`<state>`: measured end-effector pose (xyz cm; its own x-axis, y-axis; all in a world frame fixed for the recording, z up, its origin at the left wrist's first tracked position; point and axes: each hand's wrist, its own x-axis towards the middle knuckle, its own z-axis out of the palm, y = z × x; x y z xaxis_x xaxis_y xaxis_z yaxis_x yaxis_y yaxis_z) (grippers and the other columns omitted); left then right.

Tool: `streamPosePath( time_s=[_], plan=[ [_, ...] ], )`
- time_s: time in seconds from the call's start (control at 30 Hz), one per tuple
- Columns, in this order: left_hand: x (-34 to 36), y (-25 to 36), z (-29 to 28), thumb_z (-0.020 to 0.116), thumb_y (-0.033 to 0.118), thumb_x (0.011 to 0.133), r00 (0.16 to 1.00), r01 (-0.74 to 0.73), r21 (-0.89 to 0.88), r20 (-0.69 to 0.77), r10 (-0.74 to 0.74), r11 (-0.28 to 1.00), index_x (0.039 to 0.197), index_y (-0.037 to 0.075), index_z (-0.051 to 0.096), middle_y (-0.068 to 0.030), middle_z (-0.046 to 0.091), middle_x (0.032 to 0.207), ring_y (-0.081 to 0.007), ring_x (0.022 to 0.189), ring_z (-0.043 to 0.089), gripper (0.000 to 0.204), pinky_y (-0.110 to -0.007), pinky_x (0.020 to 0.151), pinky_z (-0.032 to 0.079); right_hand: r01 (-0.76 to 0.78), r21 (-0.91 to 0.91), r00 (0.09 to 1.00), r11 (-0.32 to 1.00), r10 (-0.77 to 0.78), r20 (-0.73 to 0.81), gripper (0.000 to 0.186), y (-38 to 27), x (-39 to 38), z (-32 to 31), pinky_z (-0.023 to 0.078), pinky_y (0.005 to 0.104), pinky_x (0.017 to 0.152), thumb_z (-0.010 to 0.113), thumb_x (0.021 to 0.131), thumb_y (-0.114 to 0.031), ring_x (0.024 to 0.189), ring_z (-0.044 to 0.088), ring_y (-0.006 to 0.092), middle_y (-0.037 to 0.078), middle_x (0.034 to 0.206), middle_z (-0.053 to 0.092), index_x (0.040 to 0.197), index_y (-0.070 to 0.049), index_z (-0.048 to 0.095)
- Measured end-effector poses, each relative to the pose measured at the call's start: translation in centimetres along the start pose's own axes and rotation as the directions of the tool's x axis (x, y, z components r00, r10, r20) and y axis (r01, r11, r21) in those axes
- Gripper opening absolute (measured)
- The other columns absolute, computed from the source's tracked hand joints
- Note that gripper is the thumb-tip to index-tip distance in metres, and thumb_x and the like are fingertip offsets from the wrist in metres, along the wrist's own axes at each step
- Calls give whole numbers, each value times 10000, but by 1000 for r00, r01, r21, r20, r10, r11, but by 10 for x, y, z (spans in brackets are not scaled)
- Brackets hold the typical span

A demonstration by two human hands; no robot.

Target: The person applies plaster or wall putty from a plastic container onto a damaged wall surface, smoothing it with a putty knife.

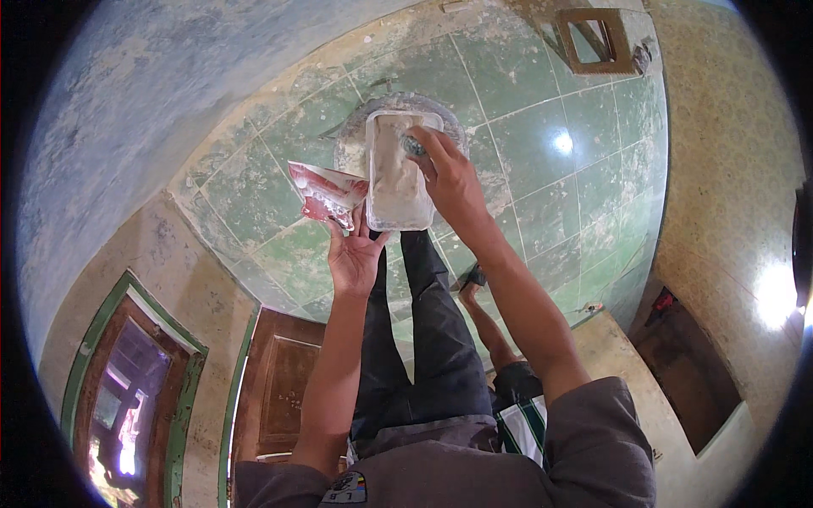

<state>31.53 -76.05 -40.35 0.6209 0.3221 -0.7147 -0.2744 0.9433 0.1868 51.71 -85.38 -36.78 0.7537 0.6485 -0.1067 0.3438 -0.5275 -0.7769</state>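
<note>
A white rectangular plastic tray (371, 173) holds pale, wet putty (396, 188). My left hand (354, 264) is palm up at the tray's near left corner, its thumb by the edge. The fingers of this hand grip a red, putty-smeared scraper (326, 193), which sticks out to the left of the tray. Over the tray's right side, my right hand (449, 173) is closed around a small, rounded greenish-grey thing (413, 146); its kind is not clear. Behind the tray shows a round, putty-stained basin (351, 140), mostly covered.
Green floor tiles (529, 144) are stained with putty. A wooden frame (597, 42) stands at the far right. Another person's leg (489, 326) is close on my right. A blue wall (169, 93) rises at left, with a wooden door (284, 381) at the near left.
</note>
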Motion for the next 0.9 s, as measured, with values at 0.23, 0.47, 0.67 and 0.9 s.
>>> streamPosePath(
  time_s=[0.23, 0.47, 0.67, 0.9],
  plan=[
    [0, 0, -5, 503, 502, 1079, 1000, 7, -25, 2, -7, 1000, 1609, 136, 336, -109, 431, 1638, -244, 1569, 309, 665, -713, 1228, 222, -36, -59, 983, 998, 46, 179, 506, -7, -67, 2, 587, 508, 870, 626, 906, 26, 1082, 688, 446, 200, 1316, 631, 1395, -88, 565],
    [0, -1, -1, 506, 501, 1079, 999, 6, -13, -37, -7, 1000, 1606, 138, 345, -96, 428, 1644, -239, 1569, 311, 660, -690, 1236, 224, -58, 7, 998, 998, 58, -15, 452, -21, -23, -5, 568, 515, 877, 652, 926, -12, 1107, 659, 468, 220, 1294, 638, 1366, -101, 597],
    [3, -2, -8, 491, 500, 1087, 1000, 16, -24, -18, -16, 1000, 1599, 130, 358, -99, 478, 1609, -246, 1556, 335, 646, -696, 1226, 247, 3, -3, 992, 1000, -2, 124, 476, -7, -45, 24, 580, 491, 911, 648, 936, -27, 1151, 664, 436, 210, 1317, 646, 1401, -112, 590],
    [2, -2, -8, 482, 488, 1094, 1000, -22, -8, -17, 22, 1000, 1597, 137, 366, -115, 480, 1603, -270, 1544, 353, 624, -696, 1224, 264, -8, 40, 998, 999, 6, 55, 455, -8, -38, -1, 577, 489, 933, 638, 941, -23, 1157, 673, 421, 198, 1311, 667, 1388, -105, 611]
  ],
)
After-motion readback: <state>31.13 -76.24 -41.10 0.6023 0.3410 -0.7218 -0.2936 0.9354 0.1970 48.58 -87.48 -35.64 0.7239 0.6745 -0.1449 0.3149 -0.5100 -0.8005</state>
